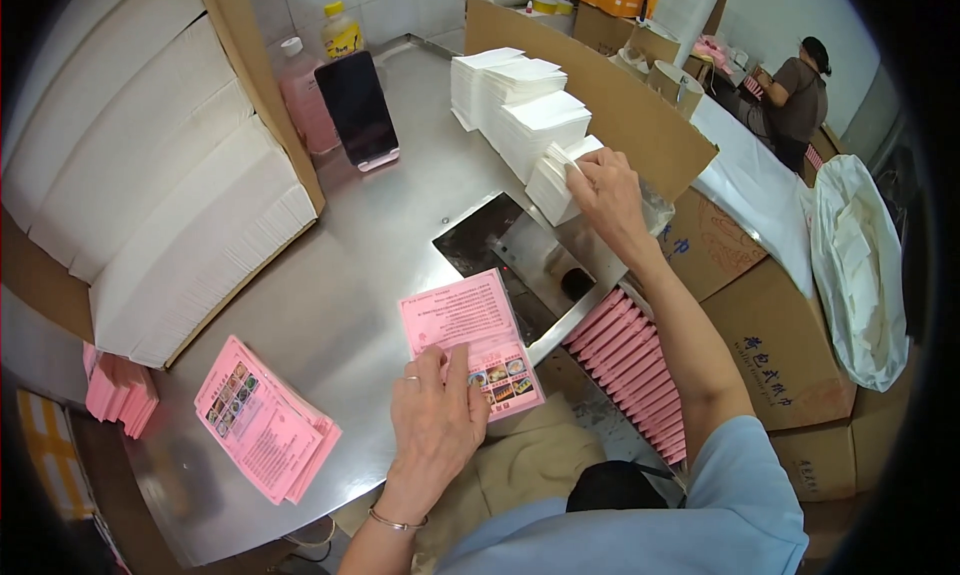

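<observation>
My left hand (437,422) presses down on a pink printed leaflet (470,333) lying on the steel table (380,245) near its front edge. My right hand (606,197) reaches forward and pinches a small stack of white paper pieces (556,180) at the near end of a row of white paper stacks (515,100). A pile of the same pink leaflets (262,420) lies at the front left of the table.
A big carton full of white sheets (150,175) fills the left. A dark phone on a stand (357,108), a pink bottle (305,95) and a yellow-capped bottle (340,30) stand behind. Pink packets (635,365) fill a box at right. Another person (795,95) works at the far right.
</observation>
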`<action>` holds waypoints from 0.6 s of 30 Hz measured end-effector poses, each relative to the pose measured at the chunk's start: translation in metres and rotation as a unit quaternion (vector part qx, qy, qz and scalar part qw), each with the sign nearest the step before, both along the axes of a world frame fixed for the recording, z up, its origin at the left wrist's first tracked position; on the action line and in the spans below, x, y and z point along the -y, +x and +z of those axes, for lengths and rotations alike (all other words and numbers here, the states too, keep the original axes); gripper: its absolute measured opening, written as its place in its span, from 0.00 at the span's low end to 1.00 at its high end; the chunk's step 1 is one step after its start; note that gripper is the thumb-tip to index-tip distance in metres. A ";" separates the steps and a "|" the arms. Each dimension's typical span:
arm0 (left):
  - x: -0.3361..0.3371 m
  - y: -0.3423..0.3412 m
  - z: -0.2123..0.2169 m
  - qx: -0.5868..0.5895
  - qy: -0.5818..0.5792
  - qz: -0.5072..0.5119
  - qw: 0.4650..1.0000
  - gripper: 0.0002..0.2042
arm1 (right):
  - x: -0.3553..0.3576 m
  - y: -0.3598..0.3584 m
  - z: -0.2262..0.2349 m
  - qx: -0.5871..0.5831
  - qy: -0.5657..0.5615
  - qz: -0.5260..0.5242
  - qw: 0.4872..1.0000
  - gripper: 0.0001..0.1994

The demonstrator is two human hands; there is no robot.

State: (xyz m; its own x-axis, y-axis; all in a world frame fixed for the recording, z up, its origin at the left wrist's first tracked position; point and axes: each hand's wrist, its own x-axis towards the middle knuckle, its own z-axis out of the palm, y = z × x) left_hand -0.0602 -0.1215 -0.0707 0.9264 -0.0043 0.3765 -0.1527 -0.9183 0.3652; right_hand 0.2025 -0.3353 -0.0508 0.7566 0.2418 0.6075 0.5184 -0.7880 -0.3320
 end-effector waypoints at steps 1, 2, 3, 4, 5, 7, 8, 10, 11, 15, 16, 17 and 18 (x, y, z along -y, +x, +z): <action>0.000 -0.001 0.000 -0.003 -0.004 0.000 1.000 0.23 | 0.001 -0.002 -0.001 0.027 -0.011 0.013 0.999 0.12; -0.001 -0.001 -0.001 -0.004 -0.004 0.000 1.000 0.23 | 0.002 -0.005 -0.003 0.054 -0.021 0.026 0.998 0.15; -0.003 0.000 -0.004 0.006 -0.007 -0.008 1.000 0.24 | 0.000 -0.009 -0.005 0.053 -0.021 0.027 0.998 0.15; -0.005 -0.001 -0.006 0.016 -0.010 -0.015 1.000 0.24 | -0.002 -0.016 -0.007 0.089 -0.011 0.044 0.995 0.18; -0.008 -0.002 -0.005 0.014 -0.010 -0.013 1.000 0.24 | -0.004 -0.025 -0.009 0.124 -0.002 0.062 0.990 0.21; -0.016 -0.007 -0.002 -0.020 -0.042 -0.034 0.998 0.28 | -0.027 -0.076 -0.017 0.142 -0.031 0.222 0.964 0.23; -0.021 -0.012 0.003 -0.024 -0.043 -0.026 0.998 0.28 | -0.039 -0.120 -0.013 0.104 -0.108 0.324 0.934 0.23; -0.033 -0.011 0.016 -0.014 -0.025 0.028 0.999 0.34 | -0.047 -0.188 -0.031 0.072 -0.071 0.422 0.901 0.21; -0.035 -0.007 0.015 -0.013 -0.023 0.032 0.999 0.34 | -0.049 -0.200 -0.024 0.101 -0.094 0.497 0.857 0.21; -0.011 0.004 0.020 -0.052 -0.049 -0.019 0.997 0.42 | -0.098 -0.124 -0.036 0.012 -0.215 0.318 0.923 0.12; -0.011 0.009 0.016 -0.035 -0.052 0.010 0.998 0.40 | -0.109 -0.110 -0.043 0.016 -0.197 0.289 0.936 0.12; -0.012 0.011 0.012 -0.020 -0.055 0.037 0.998 0.39 | -0.117 -0.098 -0.048 -0.015 -0.156 0.257 0.954 0.12; -0.020 0.002 0.032 -0.072 -0.122 0.020 0.990 0.35 | -0.107 -0.084 -0.050 -0.081 -0.161 0.248 0.952 0.11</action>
State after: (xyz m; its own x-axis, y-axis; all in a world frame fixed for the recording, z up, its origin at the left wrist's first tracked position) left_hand -0.0582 -0.1019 -0.0391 0.9684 0.1077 0.2251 -0.0480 -0.8048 0.5917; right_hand 0.1186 -0.2282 -0.1010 0.5786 0.7476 0.3261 0.8156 -0.5348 -0.2211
